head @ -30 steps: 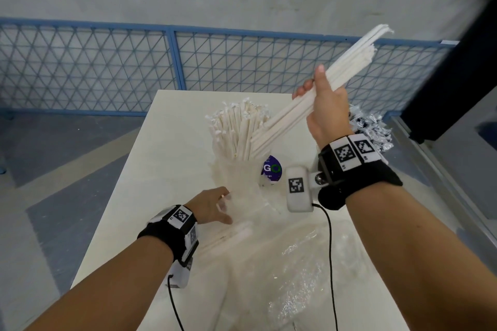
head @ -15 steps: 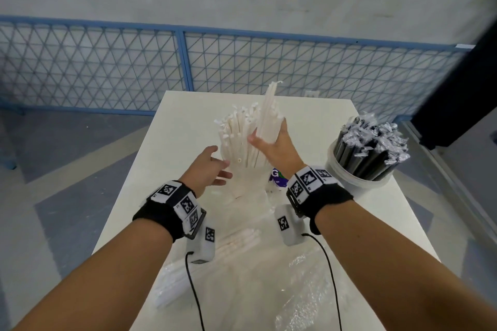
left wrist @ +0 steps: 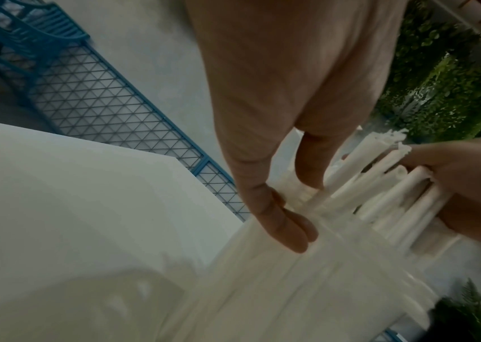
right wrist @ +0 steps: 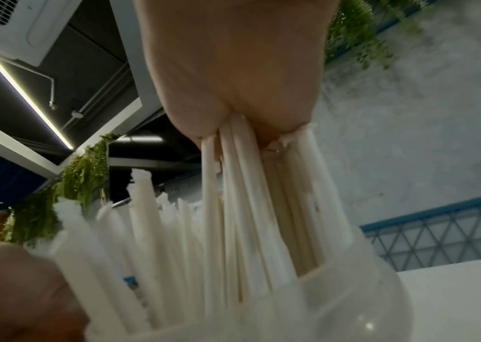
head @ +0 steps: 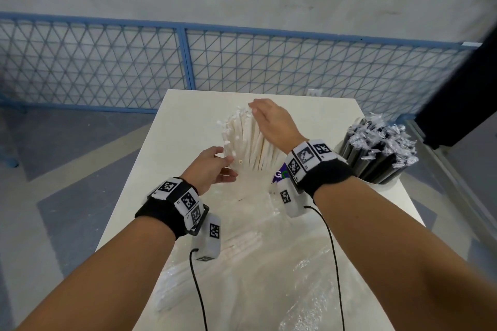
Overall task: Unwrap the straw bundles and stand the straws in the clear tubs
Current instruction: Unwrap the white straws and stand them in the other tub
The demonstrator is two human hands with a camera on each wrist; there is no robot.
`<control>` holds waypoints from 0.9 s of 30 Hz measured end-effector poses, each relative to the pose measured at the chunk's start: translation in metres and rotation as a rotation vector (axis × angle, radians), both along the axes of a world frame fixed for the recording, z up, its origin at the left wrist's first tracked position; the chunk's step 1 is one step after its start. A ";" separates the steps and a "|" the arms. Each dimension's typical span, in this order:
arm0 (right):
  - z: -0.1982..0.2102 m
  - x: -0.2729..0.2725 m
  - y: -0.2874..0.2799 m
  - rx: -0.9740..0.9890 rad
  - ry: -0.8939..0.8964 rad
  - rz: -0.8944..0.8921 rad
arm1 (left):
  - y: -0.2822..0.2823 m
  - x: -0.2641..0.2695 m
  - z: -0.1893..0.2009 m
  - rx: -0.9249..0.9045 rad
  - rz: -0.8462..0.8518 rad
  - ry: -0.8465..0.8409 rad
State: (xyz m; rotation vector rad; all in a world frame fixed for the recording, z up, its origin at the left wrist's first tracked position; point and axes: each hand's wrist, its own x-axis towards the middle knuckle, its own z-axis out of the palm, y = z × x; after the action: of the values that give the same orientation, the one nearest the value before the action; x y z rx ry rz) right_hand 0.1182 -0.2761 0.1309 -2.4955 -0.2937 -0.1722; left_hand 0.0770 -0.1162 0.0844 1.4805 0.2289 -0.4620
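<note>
A clear tub (head: 248, 183) packed with white paper-wrapped straws (head: 243, 142) stands mid-table. My right hand (head: 265, 118) lies flat over the straw tops, palm down, fingers straight. In the right wrist view the palm presses on several straw ends (right wrist: 242, 185) that stand in the tub (right wrist: 365, 307). My left hand (head: 227, 166) touches the tub's left side with straight fingers (left wrist: 288, 231). A second tub (head: 376, 183) at the right holds black straws (head: 379, 148) in clear wrappers. One more white straw bundle (head: 212, 269) lies in plastic near the front.
Loose crumpled plastic wrap (head: 293, 285) covers the front of the white table (head: 188, 121). A blue mesh fence (head: 185, 62) runs behind the table. Wrist-camera cables (head: 336, 263) trail over the wrap.
My right hand brought its handful of white straws down into the tub, let go and now lies flat on their tops. My left hand rose from the table to the tub's side.
</note>
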 end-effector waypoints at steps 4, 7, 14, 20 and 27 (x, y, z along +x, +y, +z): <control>-0.005 -0.011 0.007 -0.272 0.050 0.001 | 0.003 0.003 -0.003 0.004 -0.014 -0.001; -0.003 -0.013 0.000 -0.376 0.050 -0.078 | 0.001 0.003 -0.003 0.006 -0.012 0.007; 0.003 -0.025 -0.025 -0.007 -0.059 -0.125 | 0.007 -0.005 -0.016 0.249 0.002 -0.083; -0.029 -0.058 -0.049 0.488 -0.224 -0.466 | 0.014 -0.026 -0.047 0.724 -0.428 -0.061; -0.084 -0.086 -0.060 -0.046 0.583 -0.083 | 0.002 -0.047 -0.062 0.688 -0.670 -0.204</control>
State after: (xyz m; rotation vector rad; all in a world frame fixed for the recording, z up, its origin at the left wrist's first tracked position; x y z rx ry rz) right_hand 0.0320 -0.3358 0.0473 -2.4740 0.0505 0.5268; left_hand 0.0297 -0.1143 0.0222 2.2707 -0.3222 -0.8095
